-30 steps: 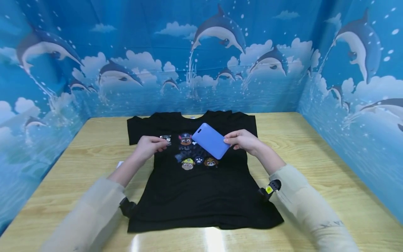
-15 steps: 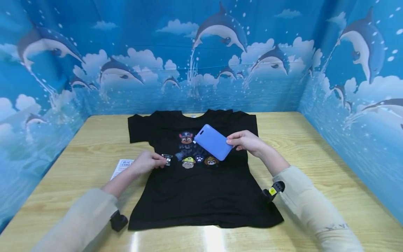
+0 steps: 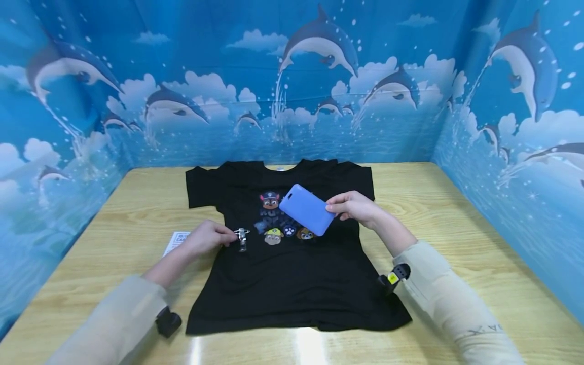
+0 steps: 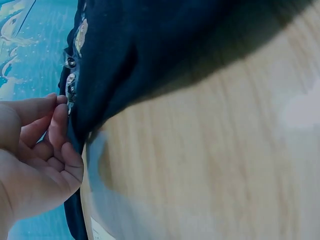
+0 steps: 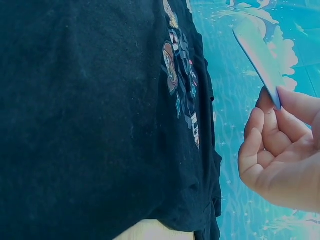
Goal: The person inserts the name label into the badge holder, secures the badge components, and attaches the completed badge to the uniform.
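A black T-shirt [image 3: 292, 289] with a cartoon print lies spread on the table, collar at the far side. Over its left part, my left hand [image 3: 207, 237] pinches a small silver badge clip with a safety pin [image 3: 243, 239] between thumb and fingertip. The clip's lower part points toward me; in the left wrist view the fingers hide some of it. My right hand [image 3: 353, 208] pinches a flat blue card holder [image 3: 306, 209] by its right edge, tilted above the print. Its slotted end points up and left. In the right wrist view, the holder [image 5: 260, 62] appears nearly edge-on.
A white printed card [image 3: 174, 241] lies on the wooden table [image 3: 456, 228] left of the shirt, partly covered by my left forearm. A blue curtain [image 3: 292, 126] with dolphins surrounds the table at the back and sides.
My left hand has moved toward me and slightly left, uncovering part of the white card. The clip has turned from sideways to pointing down. My right hand and the holder have barely shifted.
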{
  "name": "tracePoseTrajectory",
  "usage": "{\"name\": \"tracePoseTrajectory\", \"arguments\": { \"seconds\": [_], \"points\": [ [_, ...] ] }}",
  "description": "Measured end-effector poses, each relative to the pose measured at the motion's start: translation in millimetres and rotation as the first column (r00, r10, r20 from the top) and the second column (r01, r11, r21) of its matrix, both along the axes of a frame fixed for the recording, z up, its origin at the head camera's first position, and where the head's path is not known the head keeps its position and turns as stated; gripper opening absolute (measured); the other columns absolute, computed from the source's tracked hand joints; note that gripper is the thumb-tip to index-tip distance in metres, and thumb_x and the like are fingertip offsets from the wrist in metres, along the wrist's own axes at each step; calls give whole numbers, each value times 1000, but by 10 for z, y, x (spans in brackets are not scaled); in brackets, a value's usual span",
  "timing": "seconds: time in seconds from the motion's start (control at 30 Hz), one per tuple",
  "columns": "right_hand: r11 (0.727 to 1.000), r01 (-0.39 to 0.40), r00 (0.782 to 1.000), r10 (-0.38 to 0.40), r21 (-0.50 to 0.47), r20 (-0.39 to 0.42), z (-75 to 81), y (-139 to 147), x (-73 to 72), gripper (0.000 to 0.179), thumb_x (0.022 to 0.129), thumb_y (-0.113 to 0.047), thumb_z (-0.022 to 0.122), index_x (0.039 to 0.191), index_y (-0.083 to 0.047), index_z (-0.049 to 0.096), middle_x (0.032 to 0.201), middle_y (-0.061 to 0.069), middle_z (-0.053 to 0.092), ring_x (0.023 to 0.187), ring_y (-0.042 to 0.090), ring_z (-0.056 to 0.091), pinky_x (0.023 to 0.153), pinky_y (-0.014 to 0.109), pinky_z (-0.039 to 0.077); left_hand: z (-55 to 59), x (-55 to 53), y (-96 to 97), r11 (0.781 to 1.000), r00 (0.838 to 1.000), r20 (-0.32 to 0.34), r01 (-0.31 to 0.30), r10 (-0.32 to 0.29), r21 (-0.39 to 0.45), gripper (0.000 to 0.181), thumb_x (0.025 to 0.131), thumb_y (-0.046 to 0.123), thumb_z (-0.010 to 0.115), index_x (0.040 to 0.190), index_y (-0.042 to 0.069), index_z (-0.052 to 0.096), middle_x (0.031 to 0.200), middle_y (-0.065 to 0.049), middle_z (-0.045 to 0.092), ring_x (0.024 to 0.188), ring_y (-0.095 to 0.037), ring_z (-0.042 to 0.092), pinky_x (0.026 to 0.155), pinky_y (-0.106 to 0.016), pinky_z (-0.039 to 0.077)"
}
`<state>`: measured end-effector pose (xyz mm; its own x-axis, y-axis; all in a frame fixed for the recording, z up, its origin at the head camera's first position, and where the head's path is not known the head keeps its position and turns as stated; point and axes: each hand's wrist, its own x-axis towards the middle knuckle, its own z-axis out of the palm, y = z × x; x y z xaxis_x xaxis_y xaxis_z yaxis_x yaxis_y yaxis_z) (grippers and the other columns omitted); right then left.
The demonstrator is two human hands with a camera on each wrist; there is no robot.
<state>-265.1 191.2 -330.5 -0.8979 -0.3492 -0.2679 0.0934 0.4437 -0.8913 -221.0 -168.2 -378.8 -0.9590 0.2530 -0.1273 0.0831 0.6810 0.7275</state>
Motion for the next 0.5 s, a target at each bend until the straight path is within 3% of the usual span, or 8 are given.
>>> {"name": "tracePoseTrajectory", "arguments": {
  "seconds": [0.27,0.5],
  "points": [
    [997,-82,996,82,-4,26,-16,0,17,29,95,-13,52,115,7,58,98,6,62,87,20,54,80,35,42,89,-11,56,999,999,-38,1,1,39,19,88,14,60,90,-3,69,72,-3,60,67,-16,50,61,-30,42],
    [995,-95,995,96,-36,39,-18,-20,32,29,96,-13,49,115,8,56,96,6,61,83,18,54,78,34,43,143,-21,162,998,1000,-2,-27,27,50,22,90,17,57,93,-1,69,75,-4,62,71,-18,51,64,-30,42]
  ]
}}
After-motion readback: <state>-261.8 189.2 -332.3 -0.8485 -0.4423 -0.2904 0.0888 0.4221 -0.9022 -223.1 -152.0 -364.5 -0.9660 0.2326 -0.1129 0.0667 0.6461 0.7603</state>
